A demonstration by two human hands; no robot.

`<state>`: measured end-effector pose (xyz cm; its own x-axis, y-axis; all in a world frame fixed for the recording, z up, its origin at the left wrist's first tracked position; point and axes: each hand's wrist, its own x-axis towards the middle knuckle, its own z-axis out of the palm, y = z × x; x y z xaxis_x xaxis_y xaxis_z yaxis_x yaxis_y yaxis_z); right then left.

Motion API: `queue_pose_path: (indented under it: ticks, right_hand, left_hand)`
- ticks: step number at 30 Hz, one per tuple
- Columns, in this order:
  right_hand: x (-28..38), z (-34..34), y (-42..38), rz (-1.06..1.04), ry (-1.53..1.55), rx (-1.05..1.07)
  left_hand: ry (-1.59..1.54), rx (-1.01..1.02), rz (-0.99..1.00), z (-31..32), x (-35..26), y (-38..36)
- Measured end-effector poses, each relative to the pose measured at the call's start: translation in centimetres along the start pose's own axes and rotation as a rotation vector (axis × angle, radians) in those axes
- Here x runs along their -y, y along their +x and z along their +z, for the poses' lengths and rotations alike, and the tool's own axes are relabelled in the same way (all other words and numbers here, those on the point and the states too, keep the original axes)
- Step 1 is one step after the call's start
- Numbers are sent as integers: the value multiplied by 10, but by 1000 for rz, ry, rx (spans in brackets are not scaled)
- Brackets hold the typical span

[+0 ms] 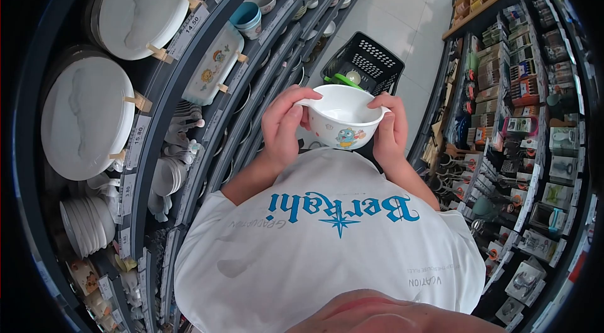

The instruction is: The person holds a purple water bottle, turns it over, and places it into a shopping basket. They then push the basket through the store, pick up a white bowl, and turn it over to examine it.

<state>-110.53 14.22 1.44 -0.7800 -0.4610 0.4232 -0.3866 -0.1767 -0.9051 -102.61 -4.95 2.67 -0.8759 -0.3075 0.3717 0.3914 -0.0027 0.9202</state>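
A white bowl (343, 120) with two side handles and a cartoon print on its outer wall is held up in front of my chest. My left hand (283, 122) grips the handle on the left, its thumb and fingers closed round it. On the opposite side my right hand (391, 122) pinches the other handle. The bowl tips slightly so that its bare white inside shows. Beyond it, on the floor, stands a black shopping basket (382, 51) with something bright green (345, 80) in it.
Shelves on the left carry large white oval plates (145, 5), a printed rectangular tray (214, 65), blue cups (246, 18) and spoons (182, 144). Price tags (189, 29) line the shelf edges. On the right, racks hold packaged kitchen tools (525, 87). A tiled aisle floor (415, 5) runs between.
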Motion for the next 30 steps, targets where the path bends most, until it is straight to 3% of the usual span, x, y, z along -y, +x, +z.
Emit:
queue_pose_path:
  ticks: [30]
  right_hand:
    - [9, -13, -10, -17, -58, -81]
  left_hand:
    - [65, 124, -80, 15, 0, 9]
